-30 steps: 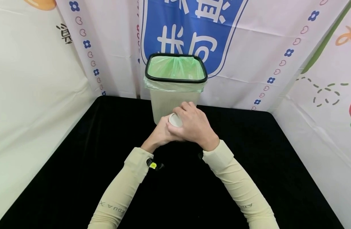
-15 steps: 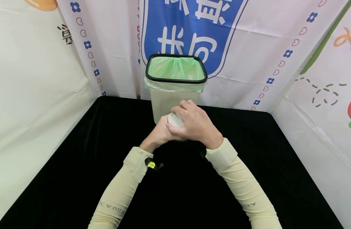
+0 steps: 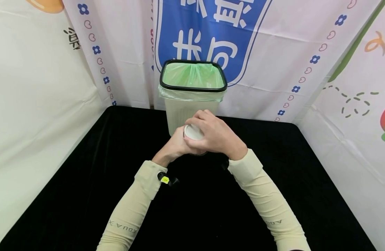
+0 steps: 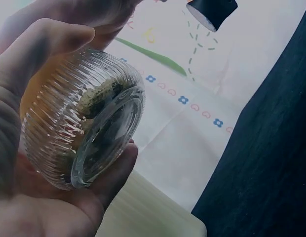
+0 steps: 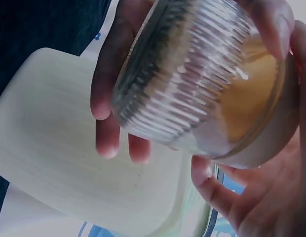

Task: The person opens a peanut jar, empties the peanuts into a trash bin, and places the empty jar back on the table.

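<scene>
In front of the trash bin, both hands meet around a ribbed clear glass jar (image 4: 59,123) with a white lid (image 3: 193,132). My left hand (image 3: 176,143) grips the glass body, its fingers and thumb curled round the side. From above, my right hand (image 3: 216,135) holds the lid's edge between thumb and fingers. The lid sits on the jar's mouth in the right wrist view. Through the glass, a dark, mottled greenish lump shows near the base, and an orange-brown area shows below the lid. Most of the jar is hidden by the hands in the head view.
A cream trash bin (image 3: 179,111) with a black rim and green liner bag (image 3: 192,75) stands at the back of the black-covered table (image 3: 192,212). Printed white cloth (image 3: 264,69) hangs behind and along both sides.
My right wrist and forearm have swung slightly outward to the right while the fingers stay on the lid. The left hand stays nearly still around the jar.
</scene>
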Motion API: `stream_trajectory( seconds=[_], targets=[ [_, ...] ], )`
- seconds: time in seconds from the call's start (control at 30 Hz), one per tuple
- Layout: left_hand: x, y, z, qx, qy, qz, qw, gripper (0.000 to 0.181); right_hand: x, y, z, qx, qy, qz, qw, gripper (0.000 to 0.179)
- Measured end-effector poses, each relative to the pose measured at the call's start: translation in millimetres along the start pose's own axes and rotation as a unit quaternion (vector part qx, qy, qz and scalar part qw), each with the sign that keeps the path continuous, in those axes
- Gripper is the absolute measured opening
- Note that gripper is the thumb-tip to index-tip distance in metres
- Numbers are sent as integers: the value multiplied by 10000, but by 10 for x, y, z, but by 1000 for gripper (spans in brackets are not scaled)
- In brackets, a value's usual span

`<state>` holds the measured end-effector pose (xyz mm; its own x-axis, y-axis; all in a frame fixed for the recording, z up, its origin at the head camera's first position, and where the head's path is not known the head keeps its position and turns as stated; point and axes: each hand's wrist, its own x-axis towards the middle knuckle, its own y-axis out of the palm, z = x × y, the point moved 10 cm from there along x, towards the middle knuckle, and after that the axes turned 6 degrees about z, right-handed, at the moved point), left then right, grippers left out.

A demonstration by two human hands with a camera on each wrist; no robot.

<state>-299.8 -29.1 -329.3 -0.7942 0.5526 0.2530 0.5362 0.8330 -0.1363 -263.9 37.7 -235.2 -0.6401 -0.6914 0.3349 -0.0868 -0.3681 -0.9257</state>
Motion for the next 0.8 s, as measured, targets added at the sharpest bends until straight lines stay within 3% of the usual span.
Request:
stream_trajectory(
  seconds=[0.17, 0.37, 0.53, 0.8],
  targets=[
    [-3, 6, 57, -100, -126, 51, 9999, 72, -6, 12, -11, 194, -79, 124, 9997, 39],
    [-10, 15, 69, -66, -32, 75, 9999, 69, 5, 14, 2, 145, -105, 256, 9995, 41],
    [-15, 12, 74, -87, -67, 9, 9999, 68, 7, 5, 22, -130, -6, 327, 9994, 49],
    [7, 37, 62, -164, -110, 4, 9998, 66, 4, -119, 49, -662, 375, 56, 9971, 59]
  ],
)
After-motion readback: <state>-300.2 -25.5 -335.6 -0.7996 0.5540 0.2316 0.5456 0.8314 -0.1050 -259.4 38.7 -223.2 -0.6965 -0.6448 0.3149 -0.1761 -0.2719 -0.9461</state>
